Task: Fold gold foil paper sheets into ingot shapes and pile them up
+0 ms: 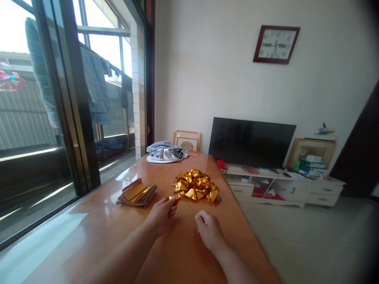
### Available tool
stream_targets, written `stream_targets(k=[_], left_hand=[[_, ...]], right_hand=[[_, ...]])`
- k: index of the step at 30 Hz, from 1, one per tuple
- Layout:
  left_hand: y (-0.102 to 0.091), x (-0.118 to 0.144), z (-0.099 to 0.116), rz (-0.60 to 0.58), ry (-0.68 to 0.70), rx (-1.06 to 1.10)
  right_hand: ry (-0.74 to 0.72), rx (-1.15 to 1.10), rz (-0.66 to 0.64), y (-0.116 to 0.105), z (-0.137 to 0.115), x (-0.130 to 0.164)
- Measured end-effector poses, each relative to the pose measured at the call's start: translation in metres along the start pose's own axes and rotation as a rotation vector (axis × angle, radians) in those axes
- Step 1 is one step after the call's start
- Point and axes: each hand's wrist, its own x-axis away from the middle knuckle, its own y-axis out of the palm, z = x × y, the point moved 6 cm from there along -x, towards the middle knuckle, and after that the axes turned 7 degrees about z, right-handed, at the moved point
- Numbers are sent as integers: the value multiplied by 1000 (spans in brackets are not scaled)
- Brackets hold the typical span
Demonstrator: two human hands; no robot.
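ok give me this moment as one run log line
left hand: pinching folded gold foil piece | right hand: loosely closed, empty | pile of folded gold foil shapes: ahead | flat gold foil sheet stack: left

Two bare forearms, no sleeves; left grip [161, 215], right grip [207, 228], no rings or watch visible.

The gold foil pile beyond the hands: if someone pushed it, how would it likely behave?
The gold foil pile looks like loose, crumpled-looking folded pieces, so it would probably scatter rather than slide as one. The pieces seem thin and light, likely easy to crush. The table is glossy, so they may skid readily.
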Motion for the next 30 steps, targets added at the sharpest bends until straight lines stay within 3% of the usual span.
stream_targets(k=[16, 24, 30], left_hand=[[-7, -42, 3, 53, 172, -215], [0, -50, -2, 143, 272, -530], [13, -74, 2, 212, 355, -763]], right_hand=[[3, 36, -18, 0, -1, 0], [-6, 43, -24, 2, 0, 0], [4, 50, -34, 4, 2, -1]])
